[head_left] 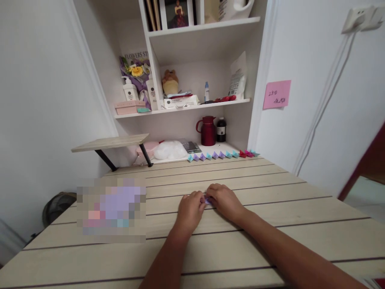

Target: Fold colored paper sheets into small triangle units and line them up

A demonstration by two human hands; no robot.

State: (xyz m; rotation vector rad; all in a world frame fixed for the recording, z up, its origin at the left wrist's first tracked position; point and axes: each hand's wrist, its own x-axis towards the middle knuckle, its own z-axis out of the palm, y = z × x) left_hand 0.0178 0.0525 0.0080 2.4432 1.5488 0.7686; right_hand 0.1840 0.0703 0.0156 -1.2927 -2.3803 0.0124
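Note:
Near the middle of the wooden table, my two hands meet over a small piece of purple paper. My left hand pinches its left side, fingers closed. From the other side my right hand grips the paper, its fingers curled over and covering most of it. How the paper is folded under them cannot be made out. Along the table's back edge stands a row of several small folded paper boats in blue, purple, red and pink.
A blurred-out patch with purple, pink and teal colours lies on the table's left. Behind it stands a small raised wooden shelf on black legs. A white shelf unit holds a red jug, a dark bottle and other items.

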